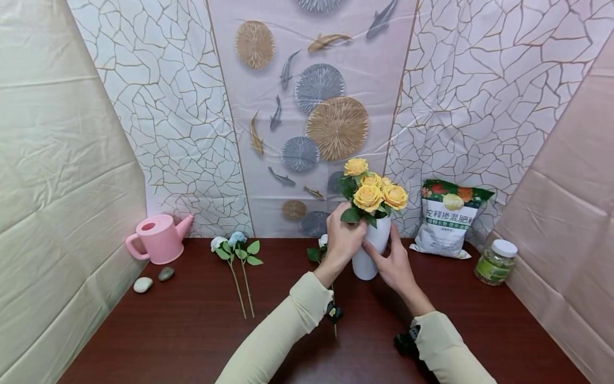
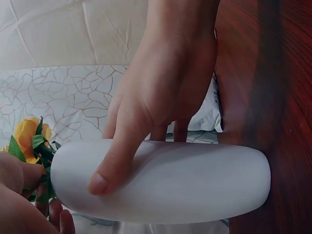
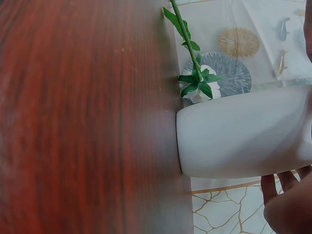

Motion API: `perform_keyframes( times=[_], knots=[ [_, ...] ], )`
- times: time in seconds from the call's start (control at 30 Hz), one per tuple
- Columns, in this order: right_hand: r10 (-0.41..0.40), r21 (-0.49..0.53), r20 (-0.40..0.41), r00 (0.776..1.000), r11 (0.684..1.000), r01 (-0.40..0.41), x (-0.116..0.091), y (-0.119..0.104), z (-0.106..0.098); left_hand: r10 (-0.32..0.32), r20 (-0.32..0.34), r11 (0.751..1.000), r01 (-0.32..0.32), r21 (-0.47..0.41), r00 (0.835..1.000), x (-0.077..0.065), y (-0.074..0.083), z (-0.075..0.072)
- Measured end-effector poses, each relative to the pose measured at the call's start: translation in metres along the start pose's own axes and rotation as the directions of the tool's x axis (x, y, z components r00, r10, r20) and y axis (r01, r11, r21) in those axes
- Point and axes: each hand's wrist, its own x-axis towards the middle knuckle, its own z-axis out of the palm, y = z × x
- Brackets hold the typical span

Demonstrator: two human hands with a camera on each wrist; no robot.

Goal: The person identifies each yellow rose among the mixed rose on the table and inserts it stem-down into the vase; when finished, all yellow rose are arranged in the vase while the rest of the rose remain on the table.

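A white vase (image 1: 365, 266) stands on the table, tilted a little in the head view, with yellow roses (image 1: 368, 197) at its mouth. My left hand (image 1: 341, 236) pinches the roses among the leaves just at the rim; the stems there are hidden. Lower down, my right hand (image 1: 395, 260) holds the vase from the right, its thumb across the near side in the left wrist view, where the vase (image 2: 195, 190) looks smooth and plain. A white rose (image 1: 323, 241) lies on the table left of the vase, its stem partly under my left forearm.
Two cut flowers, one white (image 1: 217, 244) and one blue (image 1: 237, 238), lie to the left. Beyond them are a pink watering can (image 1: 163, 242) and two stones (image 1: 143, 285). A fertilizer bag (image 1: 443, 221) and a white-lidded jar (image 1: 496, 264) stand at the right. Patterned cloth hangs behind.
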Motion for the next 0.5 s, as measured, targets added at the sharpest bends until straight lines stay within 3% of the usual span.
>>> perform_keyframes(
  times=[0.17,0.5],
  knots=[
    [0.014,-0.007,0.006,1.0,1.0,-0.014,0.0,0.0008,-0.0008,-0.003,0.005,1.0,0.003,0.017,1.0,0.0022,0.0001,0.0026],
    [0.028,-0.02,0.015,1.0,0.999,-0.028,-0.0007,-0.0001,-0.0007,-0.101,0.064,0.993,0.097,0.066,0.993,0.006,0.0022,0.0043]
  ],
)
